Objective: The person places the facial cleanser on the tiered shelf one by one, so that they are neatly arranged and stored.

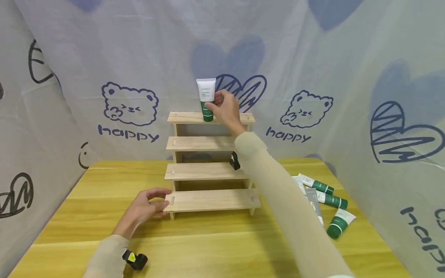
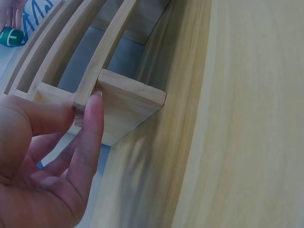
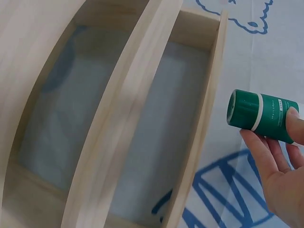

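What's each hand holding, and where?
Right hand: white-and-green tube, by its green part. Left hand: lowest wooden shelf, pinched at its left end.

We list: stepped shelf (image 1: 210,200), pale wood, smooth, matt; table (image 1: 201,247), wood-grained top, faint sheen; tube (image 1: 206,90), smooth plastic look, its green cap (image 3: 243,109) glossy; backdrop (image 1: 156,46), creased matt cloth; sleeves (image 1: 285,197), soft matt cloth.

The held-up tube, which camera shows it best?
Head view: it shows the tube from top to cap. Right wrist view shows only its green end, close up; left wrist view, a small green piece.
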`<state>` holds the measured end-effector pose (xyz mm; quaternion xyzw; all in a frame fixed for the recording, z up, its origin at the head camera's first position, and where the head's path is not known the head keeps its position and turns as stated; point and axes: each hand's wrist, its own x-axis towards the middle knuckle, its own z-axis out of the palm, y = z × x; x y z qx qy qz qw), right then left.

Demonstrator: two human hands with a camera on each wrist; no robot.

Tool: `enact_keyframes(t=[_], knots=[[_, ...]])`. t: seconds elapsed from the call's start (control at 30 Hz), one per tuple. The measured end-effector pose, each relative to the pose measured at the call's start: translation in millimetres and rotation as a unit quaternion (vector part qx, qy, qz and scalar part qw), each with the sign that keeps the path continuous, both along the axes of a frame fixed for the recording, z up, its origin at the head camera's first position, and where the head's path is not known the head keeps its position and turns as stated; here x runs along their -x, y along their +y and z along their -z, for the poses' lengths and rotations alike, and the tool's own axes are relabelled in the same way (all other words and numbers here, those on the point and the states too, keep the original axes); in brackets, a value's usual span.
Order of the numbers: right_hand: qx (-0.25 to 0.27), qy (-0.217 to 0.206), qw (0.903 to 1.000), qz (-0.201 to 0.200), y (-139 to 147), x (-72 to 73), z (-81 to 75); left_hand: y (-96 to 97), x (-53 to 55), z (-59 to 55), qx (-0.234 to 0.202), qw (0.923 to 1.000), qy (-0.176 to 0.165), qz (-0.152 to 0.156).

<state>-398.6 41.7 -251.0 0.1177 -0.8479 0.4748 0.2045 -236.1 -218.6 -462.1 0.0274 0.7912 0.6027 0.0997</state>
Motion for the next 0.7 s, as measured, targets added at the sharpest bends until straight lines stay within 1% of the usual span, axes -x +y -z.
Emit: enact_keyframes(t=[0.17, 0.27, 0.33, 0.53, 0.7], knots=[[0.025, -0.003, 0.9997, -0.008, -15.0, 6.9, 6.0, -0.1, -0.9, 1.4, 0.002, 1.0000, -0.001, 0.002], [0.034, 0.001, 0.9993, -0.013, -22.0, 11.6, 8.6, -0.5, -0.6, 1.2, -0.002, 1.0000, -0.005, -0.002], [0.040, 0.004, 0.9991, -0.016, -25.7, 15.0, 9.8, -0.8, -0.3, 0.5, -0.004, 1.0000, -0.005, 0.002], [0.046, 0.015, 0.9987, -0.016, -35.3, 23.9, 12.6, -0.5, 0.2, -0.9, -0.012, 0.9999, -0.002, 0.009], [0.052, 0.011, 0.9985, -0.011, -43.8, 27.3, 16.0, -0.5, 0.3, -1.1, -0.007, 1.0000, -0.003, 0.007]])
